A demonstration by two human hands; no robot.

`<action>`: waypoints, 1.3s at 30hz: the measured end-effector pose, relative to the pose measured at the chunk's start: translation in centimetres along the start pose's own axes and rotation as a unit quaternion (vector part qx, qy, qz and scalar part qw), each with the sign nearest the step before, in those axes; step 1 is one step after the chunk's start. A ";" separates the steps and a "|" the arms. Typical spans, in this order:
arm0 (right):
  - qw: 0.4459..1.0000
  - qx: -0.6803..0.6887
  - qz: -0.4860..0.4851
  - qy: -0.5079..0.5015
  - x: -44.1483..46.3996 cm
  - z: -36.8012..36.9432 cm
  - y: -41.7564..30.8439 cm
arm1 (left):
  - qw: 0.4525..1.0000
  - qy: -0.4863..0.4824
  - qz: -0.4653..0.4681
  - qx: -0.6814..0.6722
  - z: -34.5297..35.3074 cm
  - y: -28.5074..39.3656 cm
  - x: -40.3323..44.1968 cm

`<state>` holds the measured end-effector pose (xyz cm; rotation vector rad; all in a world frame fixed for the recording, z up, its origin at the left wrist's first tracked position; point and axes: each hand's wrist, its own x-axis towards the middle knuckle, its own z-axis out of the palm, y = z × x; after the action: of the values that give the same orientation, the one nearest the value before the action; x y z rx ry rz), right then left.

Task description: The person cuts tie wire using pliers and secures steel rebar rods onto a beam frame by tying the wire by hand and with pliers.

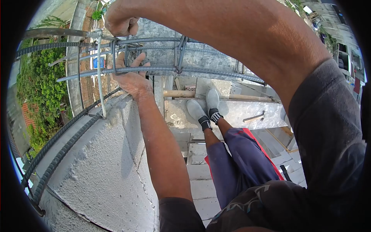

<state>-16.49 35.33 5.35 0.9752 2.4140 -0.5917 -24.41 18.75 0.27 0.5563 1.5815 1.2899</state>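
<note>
Cage (162, 68) of long bars and hoops (181, 54) spans past the wall's (104, 166) top edge; its bar ends jut out at left. Left hand (133, 82) at the lower bar, palm up, fingers spread apart, touching, not clamped. Right hand (121, 26) above the cage, fingers curled; cannot tell if its grip is on anything.

Progress, my judgement: cage largely formed, several hoops in place; the joint by the hands looks unfinished. Ties too small to check. Two rods (58, 156) along the wall's outer edge look unhooped.
</note>
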 end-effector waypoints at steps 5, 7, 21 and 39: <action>1.000 0.006 -0.008 -0.011 0.0 0.3 0.1 | 0.999 0.019 0.010 -0.031 0.0 -0.3 -0.1; 1.000 0.008 -0.015 -0.012 -0.2 0.8 0.5 | 0.998 0.027 0.021 -0.044 0.0 -0.7 0.1; 0.923 0.322 -0.024 0.208 -0.7 9.4 2.7 | 0.997 0.003 -0.017 -0.080 -0.6 -0.2 0.1; 0.900 0.401 -0.073 0.155 -0.5 8.9 3.3 | 0.998 -0.040 -0.038 -0.042 -0.5 0.7 0.2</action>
<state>-11.51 32.37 -2.13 1.2710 2.5465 -1.6876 -25.07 18.92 0.77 0.4849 1.4625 1.2543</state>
